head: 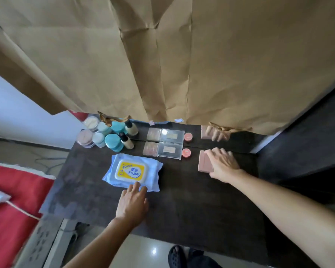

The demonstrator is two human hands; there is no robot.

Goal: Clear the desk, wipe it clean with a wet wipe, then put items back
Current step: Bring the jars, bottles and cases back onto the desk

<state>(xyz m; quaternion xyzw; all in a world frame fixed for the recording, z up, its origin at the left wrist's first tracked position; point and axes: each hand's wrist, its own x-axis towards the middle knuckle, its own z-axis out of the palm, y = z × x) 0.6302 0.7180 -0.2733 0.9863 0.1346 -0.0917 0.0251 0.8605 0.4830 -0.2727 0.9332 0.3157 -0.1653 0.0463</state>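
Our left hand (pixel 132 205) is the nearer one to the wet wipe pack (pixel 132 170). The pack lies flat on the dark desk (pixel 182 206) straight ahead of that hand, its long side turned roughly across us and a little skewed. Our fingertips (pixel 136 187) rest straight on its near right corner, nothing curled round it yet, so the hand is loose. To lift it we judge the fingers must slide further over the near edge. The pack's yellow-rimmed lid is down, so no wipe shows.

Our right hand (pixel 223 165) lies spread over the pink case (pixel 203 163) on the right, well apart from the pack. Only the case's left strip shows beside the palm. Whether the thumb is pinching its near edge we cannot tell.

At the back stand a clear palette case (pixel 163 149), lid closed over pale pans, a small coral jar (pixel 186 153) just beside it, and a capped cluster of teal jars (pixel 112 142) with a bottle (pixel 126 142). Clearing has, in our judgement, barely begun
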